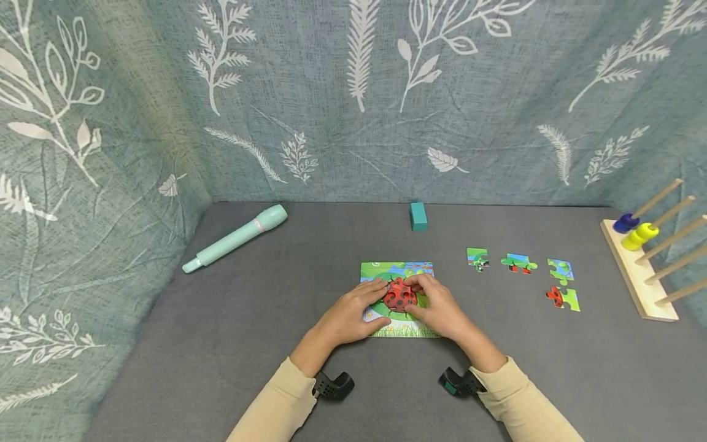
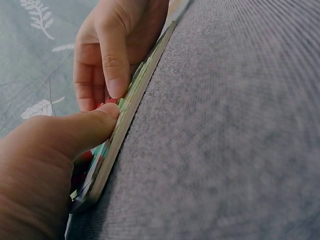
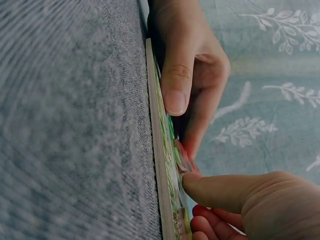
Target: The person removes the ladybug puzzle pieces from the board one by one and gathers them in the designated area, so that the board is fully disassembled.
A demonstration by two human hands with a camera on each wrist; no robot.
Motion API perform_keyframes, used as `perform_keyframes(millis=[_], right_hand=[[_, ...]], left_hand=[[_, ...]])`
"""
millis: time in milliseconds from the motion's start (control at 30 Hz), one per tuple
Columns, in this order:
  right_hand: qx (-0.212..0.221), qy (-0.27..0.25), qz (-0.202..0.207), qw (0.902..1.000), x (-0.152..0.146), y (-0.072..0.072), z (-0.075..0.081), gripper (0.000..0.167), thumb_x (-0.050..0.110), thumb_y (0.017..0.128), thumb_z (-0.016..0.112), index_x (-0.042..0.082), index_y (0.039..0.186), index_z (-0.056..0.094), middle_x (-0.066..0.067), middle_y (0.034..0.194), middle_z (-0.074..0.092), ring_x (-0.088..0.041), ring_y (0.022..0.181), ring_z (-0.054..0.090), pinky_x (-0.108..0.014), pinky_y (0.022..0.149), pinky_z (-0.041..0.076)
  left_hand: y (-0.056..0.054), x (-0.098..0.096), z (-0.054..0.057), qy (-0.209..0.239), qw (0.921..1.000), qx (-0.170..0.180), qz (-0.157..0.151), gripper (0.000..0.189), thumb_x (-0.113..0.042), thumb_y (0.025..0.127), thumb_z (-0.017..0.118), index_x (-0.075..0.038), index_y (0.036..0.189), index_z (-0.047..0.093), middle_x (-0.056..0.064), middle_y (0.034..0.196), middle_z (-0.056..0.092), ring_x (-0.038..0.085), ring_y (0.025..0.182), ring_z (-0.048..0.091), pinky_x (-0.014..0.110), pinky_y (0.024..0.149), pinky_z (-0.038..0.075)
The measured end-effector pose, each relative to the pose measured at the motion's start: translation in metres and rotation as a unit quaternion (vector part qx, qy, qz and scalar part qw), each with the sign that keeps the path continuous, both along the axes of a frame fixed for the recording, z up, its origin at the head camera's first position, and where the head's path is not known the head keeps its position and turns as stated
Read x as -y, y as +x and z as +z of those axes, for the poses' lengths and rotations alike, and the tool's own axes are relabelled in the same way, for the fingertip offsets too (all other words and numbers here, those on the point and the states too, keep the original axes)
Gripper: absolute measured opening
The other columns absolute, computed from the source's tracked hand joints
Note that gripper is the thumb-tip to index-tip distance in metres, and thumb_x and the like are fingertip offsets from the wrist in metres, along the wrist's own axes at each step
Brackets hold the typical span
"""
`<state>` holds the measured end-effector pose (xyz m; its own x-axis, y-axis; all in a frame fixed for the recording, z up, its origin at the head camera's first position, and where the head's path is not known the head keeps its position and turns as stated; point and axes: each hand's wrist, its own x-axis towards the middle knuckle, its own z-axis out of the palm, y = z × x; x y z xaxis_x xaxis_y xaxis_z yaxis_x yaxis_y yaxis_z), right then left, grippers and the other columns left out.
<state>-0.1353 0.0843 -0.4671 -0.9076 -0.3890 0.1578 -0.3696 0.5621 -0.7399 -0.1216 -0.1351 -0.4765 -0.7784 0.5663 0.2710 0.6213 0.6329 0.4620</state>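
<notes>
A puzzle board (image 1: 400, 331) with a bright green, blue and flowered picture lies flat in the middle of the table. On it sits a red ladybug piece (image 1: 400, 296) with black spots, showing as a raised red shape in the right wrist view. My right hand (image 1: 440, 307) pinches the ladybug's right side between curled thumb and index finger. Across from it, my left hand (image 1: 349, 312) rests on the board's left part, its fingers extended and touching near the ladybug's left edge. The left thumb (image 3: 176, 95) lies low by the front edge. Both hands partly cover the board.
Several loose jigsaw pieces, one a red-and-green piece (image 1: 564, 299), lie right of the board. Farther right stands a wooden peg rack (image 1: 641, 276) with yellow and dark blue beads. A teal block (image 1: 418, 217) sits behind the board; a mint green tube (image 1: 237, 238) lies back left.
</notes>
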Motion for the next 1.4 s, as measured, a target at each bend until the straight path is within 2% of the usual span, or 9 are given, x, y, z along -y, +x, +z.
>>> perform_keyframes(millis=[300,533,767,933,1100,1200,1300,1400], right_hand=[[-0.045,-0.005,0.002,0.999,-0.005,-0.004,0.001,0.039,0.004,0.078,0.075,0.0,0.114,0.061,-0.011,0.105,0.062,-0.026,0.096,0.062,-0.043,0.086,0.054],[-0.022,0.013,-0.002,0.9997,-0.026,-0.011,0.01,0.041,0.009,0.083,0.073,0.001,0.121,0.06,-0.013,0.111,0.061,-0.029,0.102,0.061,-0.044,0.09,0.052],[-0.022,0.029,-0.031,0.9988,-0.065,-0.015,0.016,0.042,0.009,0.085,0.071,0.001,0.124,0.058,-0.016,0.117,0.06,-0.031,0.106,0.058,-0.047,0.092,0.05],[-0.021,0.042,-0.057,0.9973,-0.099,-0.013,0.016,0.044,0.011,0.087,0.069,0.001,0.127,0.056,-0.016,0.121,0.058,-0.031,0.107,0.056,-0.046,0.093,0.048],[-0.019,0.05,-0.075,0.9958,-0.131,-0.007,0.02,0.044,0.017,0.089,0.067,0.002,0.129,0.054,-0.017,0.124,0.057,-0.031,0.108,0.055,-0.036,0.091,0.046],[-0.022,0.052,-0.083,0.995,-0.147,-0.003,0.021,0.044,0.019,0.09,0.067,0.002,0.129,0.054,-0.016,0.123,0.057,-0.024,0.106,0.055,-0.024,0.088,0.044],[-0.026,0.05,-0.088,0.9945,-0.162,-0.001,0.021,0.044,0.019,0.09,0.067,0.002,0.129,0.055,-0.016,0.122,0.057,-0.003,0.102,0.052,-0.014,0.085,0.042],[-0.024,0.051,-0.092,0.9941,-0.176,0.001,0.02,0.044,0.018,0.089,0.067,0.001,0.128,0.055,-0.015,0.12,0.057,0.015,0.098,0.042,-0.011,0.081,0.04]], left_hand=[[0.001,0.001,0.001,0.005,1.0,0.0,0.002,0.06,-0.033,0.085,0.071,-0.002,0.133,0.054,0.01,0.14,0.051,0.025,0.134,0.044,0.039,0.114,0.036],[0.002,0.0,0.001,0.002,1.0,0.005,-0.002,0.06,-0.034,0.085,0.07,-0.002,0.134,0.054,0.011,0.141,0.05,0.025,0.135,0.043,0.038,0.115,0.034],[0.002,0.0,0.001,0.004,0.9999,0.01,-0.004,0.06,-0.033,0.085,0.07,-0.003,0.135,0.053,0.01,0.142,0.049,0.025,0.135,0.042,0.036,0.116,0.032],[0.002,0.0,0.001,0.004,0.9998,0.018,-0.002,0.061,-0.034,0.085,0.07,-0.003,0.135,0.053,0.01,0.142,0.049,0.026,0.135,0.041,0.037,0.116,0.034],[0.002,0.0,0.002,0.001,0.9999,0.017,0.0,0.061,-0.034,0.085,0.07,-0.003,0.135,0.053,0.01,0.142,0.049,0.025,0.135,0.041,0.037,0.116,0.033],[0.002,0.001,0.002,0.002,0.9999,0.016,0.0,0.061,-0.034,0.085,0.07,-0.003,0.135,0.053,0.01,0.142,0.049,0.026,0.135,0.042,0.037,0.116,0.033],[0.002,0.001,0.002,0.004,0.9999,0.013,-0.001,0.061,-0.033,0.085,0.071,-0.002,0.134,0.053,0.011,0.142,0.05,0.026,0.135,0.042,0.037,0.115,0.034],[0.002,0.001,0.002,0.006,0.9999,0.011,-0.002,0.061,-0.032,0.085,0.071,-0.002,0.134,0.053,0.011,0.141,0.05,0.027,0.135,0.042,0.037,0.115,0.034]])
